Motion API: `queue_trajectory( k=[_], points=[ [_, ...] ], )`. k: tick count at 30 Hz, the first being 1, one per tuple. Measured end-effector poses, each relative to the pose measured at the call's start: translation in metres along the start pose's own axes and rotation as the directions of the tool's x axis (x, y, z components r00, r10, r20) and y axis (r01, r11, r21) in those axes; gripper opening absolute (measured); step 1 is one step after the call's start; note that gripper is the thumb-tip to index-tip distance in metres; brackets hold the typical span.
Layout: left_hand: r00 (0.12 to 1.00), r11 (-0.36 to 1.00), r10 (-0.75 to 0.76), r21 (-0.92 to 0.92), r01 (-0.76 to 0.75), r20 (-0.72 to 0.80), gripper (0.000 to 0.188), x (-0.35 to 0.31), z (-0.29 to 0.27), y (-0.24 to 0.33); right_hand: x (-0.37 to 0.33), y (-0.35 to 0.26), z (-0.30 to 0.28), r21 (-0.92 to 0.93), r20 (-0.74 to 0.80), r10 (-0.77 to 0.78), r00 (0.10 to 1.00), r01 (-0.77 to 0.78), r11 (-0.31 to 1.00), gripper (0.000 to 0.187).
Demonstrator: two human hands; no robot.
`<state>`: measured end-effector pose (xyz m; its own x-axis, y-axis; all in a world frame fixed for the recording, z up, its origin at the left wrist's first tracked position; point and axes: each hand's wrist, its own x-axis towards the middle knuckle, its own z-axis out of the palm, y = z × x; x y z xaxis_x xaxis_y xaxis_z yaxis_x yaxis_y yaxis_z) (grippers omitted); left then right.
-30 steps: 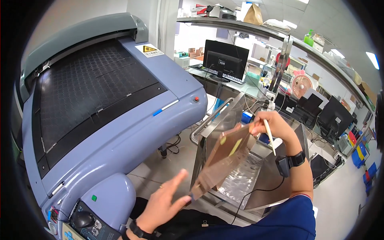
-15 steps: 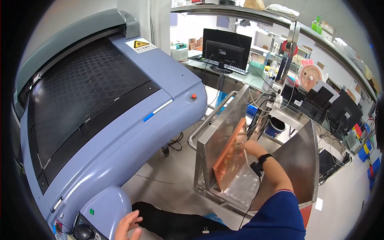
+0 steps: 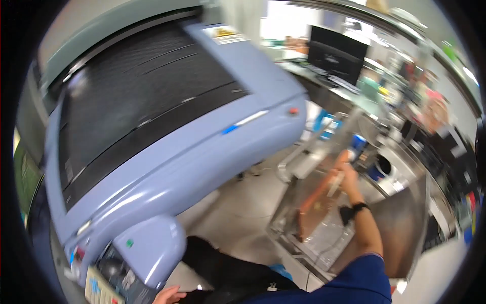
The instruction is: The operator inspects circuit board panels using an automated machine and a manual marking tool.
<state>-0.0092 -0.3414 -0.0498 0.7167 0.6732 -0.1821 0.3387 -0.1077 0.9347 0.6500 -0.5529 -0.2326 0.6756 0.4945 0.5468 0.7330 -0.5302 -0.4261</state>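
Observation:
My right hand [image 3: 348, 178] is closed on the upper far edge of a thin copper-coloured panel [image 3: 315, 209]. A slim white stick-like thing [image 3: 334, 184] shows by its fingers; motion blur hides its kind. The panel leans inside an open-topped metal cart [image 3: 414, 228], above crumpled clear plastic [image 3: 324, 245]. A dark, corded thing [image 3: 347, 215] hangs beside my right wrist, below the watch strap. At the lower edge my left hand [image 3: 170, 295] shows only in part. Its fingers are stretched out and hold nothing I can see, near the control panel of the blue-grey machine.
The large blue-grey machine [image 3: 212, 152] with a black bed [image 3: 147, 96] fills the left side. A red button [image 3: 293, 111] sits on its corner, a blue-capped marker [image 3: 245, 122] on its front. Behind the cart are a bin [image 3: 379, 168], a monitor [image 3: 337, 55] and cables.
The view has swung left, so the machine and cart appear farther right. My right hand has shifted to the panel's upper edge. My left hand has dropped lower and shows less.

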Motion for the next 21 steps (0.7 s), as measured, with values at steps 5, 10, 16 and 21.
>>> queue_trajectory(
  k=[5, 10, 16, 21],
  points=[
    [0.983, 0.999, -0.039, -0.013, 0.037, -0.179, 0.04, -0.076, -0.025, -0.01, -0.021, -0.223, -0.036, 0.573, -0.007, -0.151, 0.989, 0.127, 0.81, 0.011],
    [0.73, 0.991, -0.105, -0.009, 0.135, -0.675, 0.033, -0.181, -0.029, -0.045, -0.071, -0.394, -0.024, 0.896, -0.148, -0.812, 0.565, 0.424, 0.131, 0.025],
    [-0.267, 0.858, -0.095, -0.215, 0.466, -0.959, 0.028, -0.399, 0.032, -0.111, -0.138, -0.56, -0.02, 0.992, -0.116, -0.989, -0.095, -0.054, -0.111, 0.014],
    [-0.659, 0.31, 0.219, -0.589, 0.746, -0.72, 0.029, -0.599, 0.159, -0.208, -0.233, -0.656, -0.028, 0.904, -0.395, -0.849, -0.352, -0.317, -0.289, 0.021]
  ],
)
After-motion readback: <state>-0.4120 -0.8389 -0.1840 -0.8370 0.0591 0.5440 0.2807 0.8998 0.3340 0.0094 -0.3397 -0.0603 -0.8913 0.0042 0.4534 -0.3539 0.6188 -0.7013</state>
